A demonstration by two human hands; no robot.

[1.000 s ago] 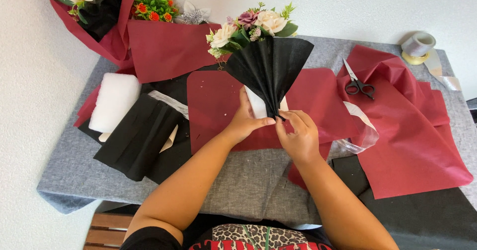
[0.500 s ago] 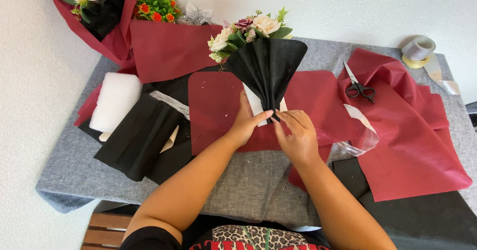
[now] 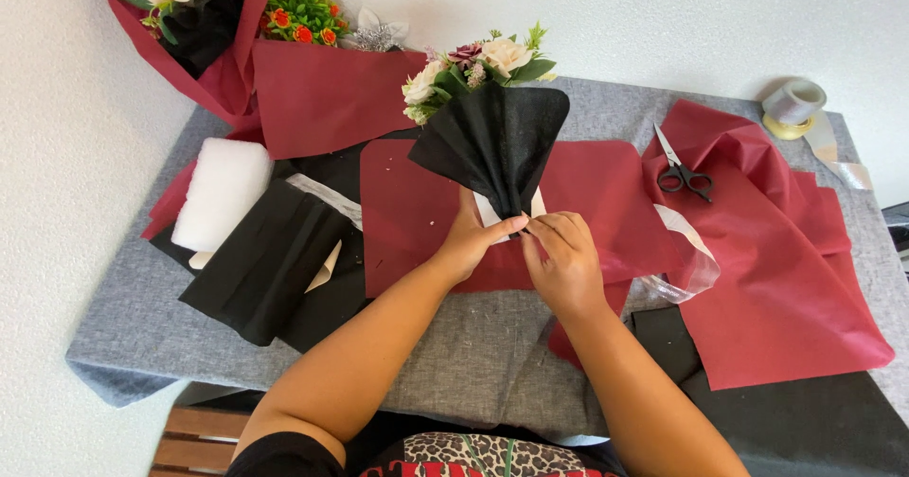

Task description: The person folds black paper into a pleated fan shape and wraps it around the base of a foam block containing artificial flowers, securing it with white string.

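A small bouquet of cream and pink flowers lies on a dark red sheet, wrapped in a fan of pleated black paper. My left hand pinches the narrow bottom of the black fan, where white stems or paper peek out. My right hand grips the same gathered end from the right, fingers curled against the left thumb.
Black scissors lie on crumpled red paper at the right. A ribbon roll sits far right. A white foam block, folded black paper, and two finished bouquets occupy the left of the grey-covered table.
Both hands have shifted slightly and tightened on the gathered bottom of the black wrap. The bouquet stays in about the same place.
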